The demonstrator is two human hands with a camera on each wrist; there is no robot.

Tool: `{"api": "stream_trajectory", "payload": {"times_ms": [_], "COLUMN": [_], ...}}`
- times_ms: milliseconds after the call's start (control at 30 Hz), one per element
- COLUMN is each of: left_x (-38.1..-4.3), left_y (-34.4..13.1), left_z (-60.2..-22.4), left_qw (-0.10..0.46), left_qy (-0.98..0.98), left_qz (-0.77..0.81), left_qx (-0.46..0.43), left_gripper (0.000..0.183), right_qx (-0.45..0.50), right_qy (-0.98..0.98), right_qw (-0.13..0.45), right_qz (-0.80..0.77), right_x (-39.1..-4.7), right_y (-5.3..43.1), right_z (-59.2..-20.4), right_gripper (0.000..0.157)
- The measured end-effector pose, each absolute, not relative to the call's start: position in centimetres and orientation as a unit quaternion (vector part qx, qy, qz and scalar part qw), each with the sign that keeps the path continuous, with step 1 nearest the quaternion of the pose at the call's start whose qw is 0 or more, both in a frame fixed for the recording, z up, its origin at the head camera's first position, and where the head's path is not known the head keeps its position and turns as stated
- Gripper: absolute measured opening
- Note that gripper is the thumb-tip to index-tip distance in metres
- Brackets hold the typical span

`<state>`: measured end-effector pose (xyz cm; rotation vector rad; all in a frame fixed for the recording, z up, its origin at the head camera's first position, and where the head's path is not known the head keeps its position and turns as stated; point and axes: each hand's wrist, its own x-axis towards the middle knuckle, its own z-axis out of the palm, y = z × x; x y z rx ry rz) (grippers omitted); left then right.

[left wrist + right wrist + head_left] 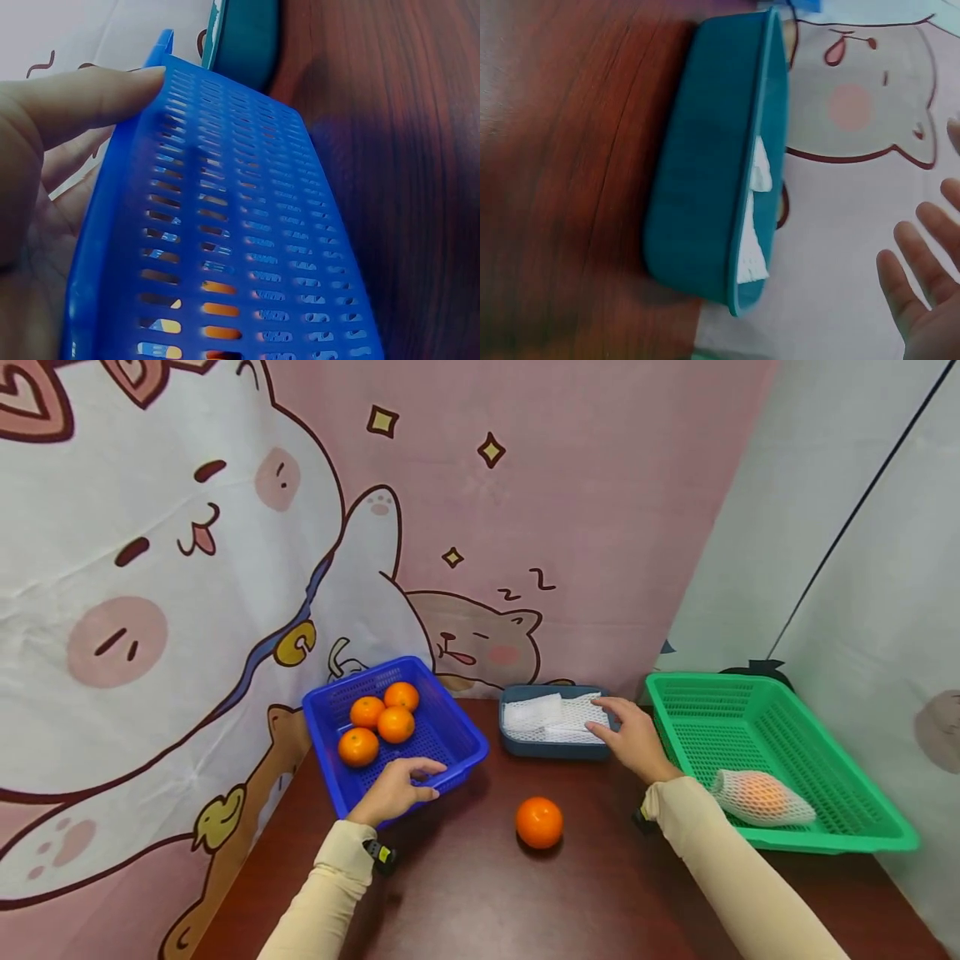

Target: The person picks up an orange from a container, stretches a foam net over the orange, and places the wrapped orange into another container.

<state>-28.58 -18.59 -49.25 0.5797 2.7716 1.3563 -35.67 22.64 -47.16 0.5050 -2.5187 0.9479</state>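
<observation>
One netted fruit (763,798) lies in the green basket (840,842), five bare oranges (539,822) seem left, the hands (396,789) (632,739) apart and loosely uncurled.

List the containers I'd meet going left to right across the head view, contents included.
Blue plastic basket holding four oranges → blue-grey tub holding white mesh sleeves → green plastic basket holding one mesh-sleeved orange-coloured fruit.
</observation>
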Motion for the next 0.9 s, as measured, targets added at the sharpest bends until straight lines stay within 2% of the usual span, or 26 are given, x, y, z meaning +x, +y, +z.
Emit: {"api": "stream_trajectory", "payload": {"times_ms": [433,667,900], "left_x": [-29.0,-29.0,-29.0], "left_y": [-18.9,-18.7,-18.7], "left_z": [-49.6,-49.4,-49.4], "left_qw": [-0.011,-0.010,-0.013], "left_qy": [0.880,0.877,0.880], "left_qz": [0.432,0.436,0.432], "left_qx": [0.199,0.201,0.199], "left_gripper": [0.037,0.038,0.038], "right_qx": [0.214,0.153,0.142], "right_qy": [-0.916,-0.938,-0.932], "right_qw": [0.074,-0.021,-0.031], "right_qz": [0.332,0.310,0.331], "right_x": [-43.2,-45.3,-46.0], "right_y": [18.4,17.4,16.8], "right_z": [-48.6,-50.1,-51.7], "right_gripper": [0.059,0.063,0.056]}}
